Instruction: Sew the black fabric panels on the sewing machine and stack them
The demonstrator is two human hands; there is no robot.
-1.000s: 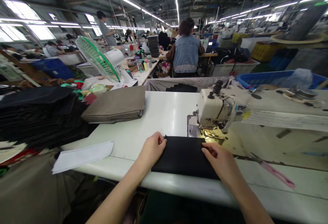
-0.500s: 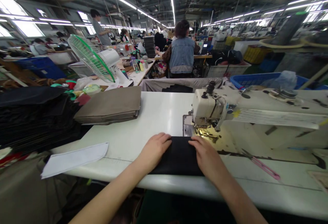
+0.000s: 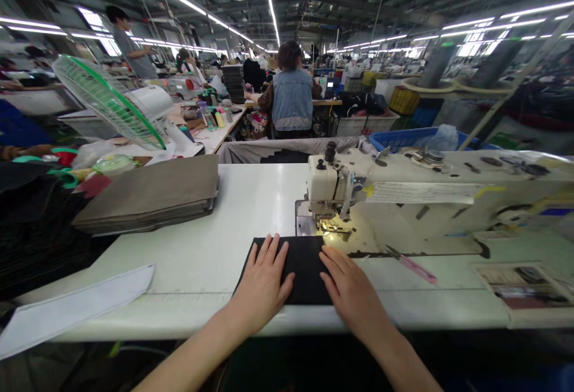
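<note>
A black fabric piece lies flat on the white sewing table, just in front of the sewing machine. Flat on its left part rests my left hand, fingers spread and pointing away from me. My right hand lies at the fabric's right edge, with its fingers stretched out over that edge and the thumb apart. The fabric's far edge is close to the lit needle plate and presser foot. Parts of the fabric are hidden beneath both hands.
Pink-handled snips lie right of my right hand. A stack of brown-grey panels, a white strip and black fabric piles are at left. Behind stand a fan, a blue basket and a seated co-worker.
My view has turned to the right. The left hand has flattened and spread on the black fabric, and more of the fabric's left side shows. My right hand remains at the right edge.
</note>
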